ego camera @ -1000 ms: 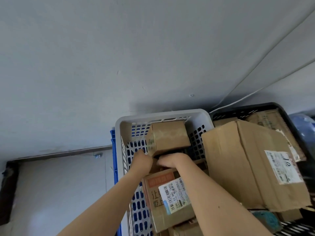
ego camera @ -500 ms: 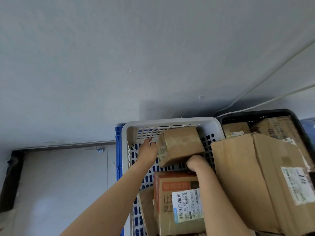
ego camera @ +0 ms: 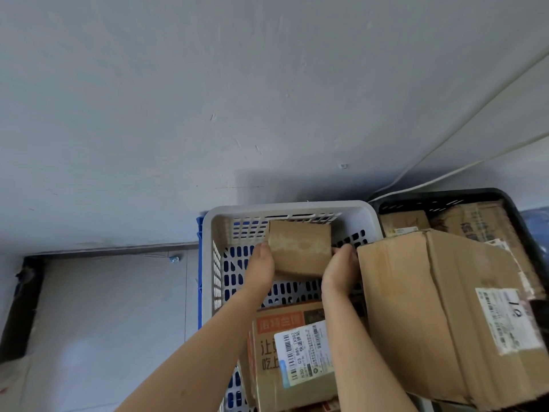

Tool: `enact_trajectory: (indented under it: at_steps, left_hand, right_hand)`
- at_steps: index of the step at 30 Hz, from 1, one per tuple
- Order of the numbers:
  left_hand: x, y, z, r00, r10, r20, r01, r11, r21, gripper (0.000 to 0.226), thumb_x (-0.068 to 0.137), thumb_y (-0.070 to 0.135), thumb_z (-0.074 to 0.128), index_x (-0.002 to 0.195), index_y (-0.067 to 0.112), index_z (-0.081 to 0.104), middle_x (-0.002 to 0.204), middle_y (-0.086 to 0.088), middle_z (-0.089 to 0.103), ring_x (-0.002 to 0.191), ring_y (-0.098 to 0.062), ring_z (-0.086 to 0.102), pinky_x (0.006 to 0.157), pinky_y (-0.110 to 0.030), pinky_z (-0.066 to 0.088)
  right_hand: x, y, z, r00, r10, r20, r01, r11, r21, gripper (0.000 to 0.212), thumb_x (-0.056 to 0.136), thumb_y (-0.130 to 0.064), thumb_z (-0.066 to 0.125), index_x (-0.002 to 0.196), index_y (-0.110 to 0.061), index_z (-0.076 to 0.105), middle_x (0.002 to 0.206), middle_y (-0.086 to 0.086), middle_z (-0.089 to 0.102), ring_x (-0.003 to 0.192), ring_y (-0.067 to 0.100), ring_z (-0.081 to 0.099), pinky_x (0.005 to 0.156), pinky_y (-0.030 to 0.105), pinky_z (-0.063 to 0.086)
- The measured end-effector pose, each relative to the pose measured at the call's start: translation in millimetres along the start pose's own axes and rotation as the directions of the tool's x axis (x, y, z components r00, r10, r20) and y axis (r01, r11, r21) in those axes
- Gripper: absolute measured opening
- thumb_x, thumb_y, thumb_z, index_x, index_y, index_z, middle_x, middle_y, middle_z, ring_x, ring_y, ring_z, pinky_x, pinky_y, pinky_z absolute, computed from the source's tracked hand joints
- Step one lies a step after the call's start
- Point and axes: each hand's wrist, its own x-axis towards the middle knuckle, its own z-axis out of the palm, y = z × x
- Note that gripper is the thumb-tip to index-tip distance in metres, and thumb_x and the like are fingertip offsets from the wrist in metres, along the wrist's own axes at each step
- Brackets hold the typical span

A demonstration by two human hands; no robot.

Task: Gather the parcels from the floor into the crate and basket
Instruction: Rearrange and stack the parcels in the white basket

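The big carton (ego camera: 430,307), just right of your right grip (ego camera: 340,272), overhangs the white basket (ego camera: 291,208); brush it and it may slide in. Your left grip (ego camera: 261,269) and right grip both clasp the small taped parcel (ego camera: 300,248) at the basket's far end; an uneven release could tip it.

Bare left hand (ego camera: 263,267); bare right hand (ego camera: 338,273).

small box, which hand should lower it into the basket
Left, probably: the left hand grips the small box beside bare white basket floor, while the right hand is close against the large carton.
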Motion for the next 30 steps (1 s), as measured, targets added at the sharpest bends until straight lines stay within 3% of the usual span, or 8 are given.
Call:
enact_trajectory:
  at_steps: [3,6,9,12,14,17,23,30]
  left_hand:
    - [-1,8,-16,0.995,0.021,-0.096,-0.021,1.0,0.007,0.036,0.101,0.029,0.021,0.095,0.013,0.053,0.099,-0.01,0.057,0.086,-0.019,0.051,0.076,-0.034,0.04]
    - [-8,23,-33,0.984,0.137,-0.116,-0.133,0.99,0.043,0.02,0.094,0.011,0.036,0.082,0.017,0.051,0.096,-0.001,0.059,0.087,-0.02,0.053,0.078,-0.038,0.042]
    - [-20,28,-42,0.972,0.207,-0.109,-0.201,0.978,0.063,0.024,0.087,0.002,0.039,0.09,0.018,0.057,0.104,0.001,0.063,0.095,-0.02,0.057,0.084,-0.038,0.046]
    - [-31,30,-36,0.947,0.28,-0.159,-0.254,0.953,0.166,0.022,0.098,0.034,0.041,0.106,0.021,0.057,0.118,-0.003,0.056,0.095,-0.015,0.053,0.08,-0.031,0.041]
    - [-34,31,-31,0.955,0.273,-0.117,-0.241,0.942,0.232,0.046,0.094,0.059,0.041,0.127,0.029,0.051,0.135,-0.003,0.038,0.117,-0.022,0.046,0.099,-0.039,0.038]
    - [-38,31,-31,0.961,0.234,-0.149,-0.184,0.94,0.289,0.053,0.091,0.062,0.045,0.135,0.033,0.048,0.139,-0.004,0.028,0.13,-0.031,0.037,0.106,-0.044,0.031]
    - [-49,8,-31,0.932,0.253,-0.262,-0.215,0.963,0.166,0.014,0.097,0.028,0.045,0.107,0.018,0.05,0.119,-0.003,0.037,0.102,-0.023,0.046,0.086,-0.032,0.03]
    - [-54,1,-16,0.885,0.274,-0.376,-0.256,0.962,0.1,0.012,0.098,0.022,0.043,0.105,0.017,0.051,0.119,-0.002,0.037,0.099,-0.019,0.046,0.084,-0.03,0.031]
  right_hand:
    - [-1,-7,1,0.988,0.089,0.128,-0.081,0.995,-0.065,0.037,0.102,-0.037,0.033,0.078,-0.016,0.052,0.08,0.005,0.058,0.076,0.023,0.055,0.069,0.033,0.042]
    - [-2,-2,6,0.923,0.217,0.317,-0.172,0.971,-0.166,0.046,0.098,-0.06,0.033,0.094,-0.022,0.059,0.092,0.004,0.063,0.088,0.022,0.059,0.086,0.037,0.047]
    - [-1,2,5,0.832,0.29,0.472,-0.227,0.956,-0.187,0.048,0.092,-0.061,0.04,0.096,-0.019,0.063,0.095,0.007,0.067,0.089,0.024,0.062,0.079,0.035,0.047]
    - [0,-1,-1,0.779,0.314,0.543,-0.268,0.949,-0.164,0.038,0.091,-0.051,0.043,0.079,-0.017,0.056,0.079,0.006,0.063,0.075,0.023,0.058,0.069,0.032,0.044]
    - [0,1,-3,0.767,0.304,0.566,-0.274,0.951,-0.139,0.037,0.089,-0.05,0.044,0.081,-0.016,0.057,0.082,0.008,0.064,0.079,0.024,0.059,0.071,0.034,0.045]
    - [-5,4,-3,0.782,0.202,0.59,-0.195,0.978,-0.076,0.037,0.084,-0.05,0.047,0.083,-0.019,0.068,0.091,0.01,0.067,0.089,0.029,0.061,0.079,0.04,0.048]
    - [-10,0,-1,0.816,-0.076,0.573,0.048,0.997,0.064,0.036,0.075,-0.039,0.047,0.099,-0.026,0.07,0.1,0.005,0.065,0.093,0.023,0.06,0.08,0.037,0.048]
    - [-2,4,-12,0.754,-0.026,0.656,0.235,0.944,-0.232,0.069,0.088,-0.076,0.035,0.136,-0.028,0.051,0.132,-0.003,0.057,0.125,0.017,0.052,0.111,0.046,0.038]
